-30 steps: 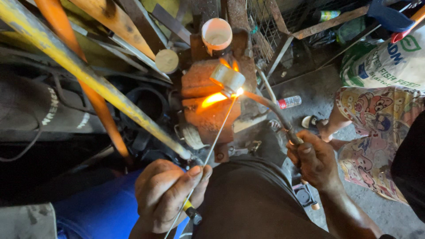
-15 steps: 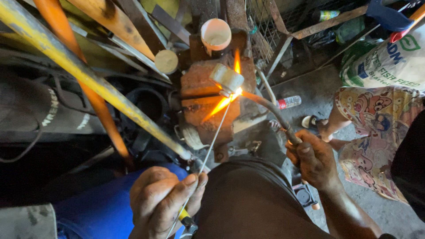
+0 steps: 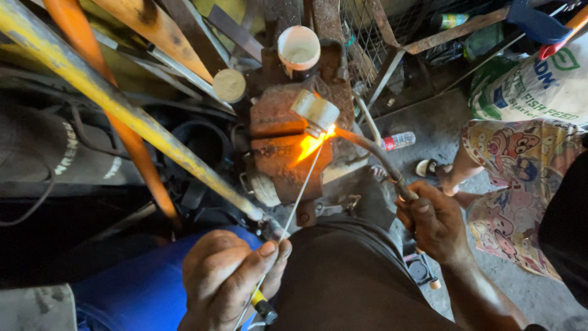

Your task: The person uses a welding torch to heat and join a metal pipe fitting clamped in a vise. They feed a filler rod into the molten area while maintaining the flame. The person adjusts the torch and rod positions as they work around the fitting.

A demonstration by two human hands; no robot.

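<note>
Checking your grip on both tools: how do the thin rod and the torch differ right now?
The thin rod is straight, pale and slender, pinched by the left hand. The torch is thicker, dark and curved, gripped by the right hand, with a flame at its tip. Both point at the rusty vise.

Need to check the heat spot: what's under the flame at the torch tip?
Under the flame lies the rusty metal block, glowing orange there. The thin filler rod from the left hand reaches into it. The right hand holds the torch. The joint itself is hidden by glare.
</note>
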